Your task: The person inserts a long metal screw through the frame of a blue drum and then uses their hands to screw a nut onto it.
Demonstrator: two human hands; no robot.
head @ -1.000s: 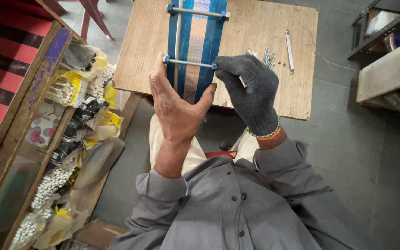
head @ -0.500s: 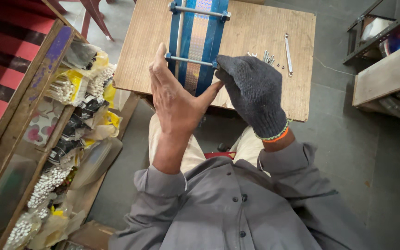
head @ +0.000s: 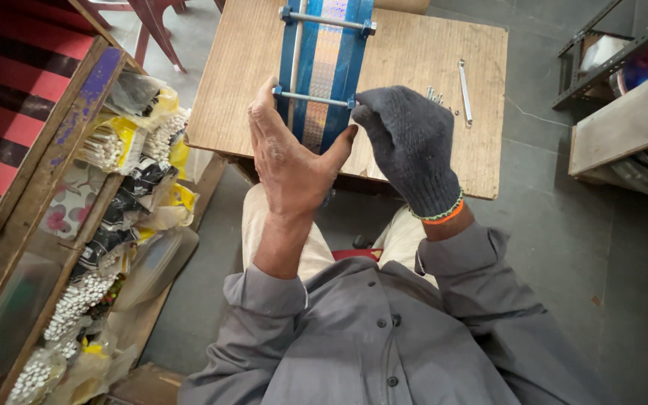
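A long blue frame [head: 354, 52] with a shiny patterned strip down its middle lies on a small wooden table [head: 414, 67]. Two thin metal rods cross it, each ending in small nuts. My bare left hand [head: 290, 161] grips the near end of the frame, thumb stretched toward its right edge. My right hand [head: 406, 146], in a dark knitted glove, pinches the right end of the near rod [head: 313, 97] at the frame's edge. What the gloved fingers hold is hidden.
A slim metal spanner [head: 464, 90] and several small screws [head: 435, 94] lie on the table's right half. At my left a wooden tray [head: 54, 187] holds plastic bags of small white and dark parts. A wooden crate [head: 624, 135] stands at the right on the grey floor.
My gloved right hand has slid slightly left and closed in on the rod's right end. The left hand has stayed on the frame.
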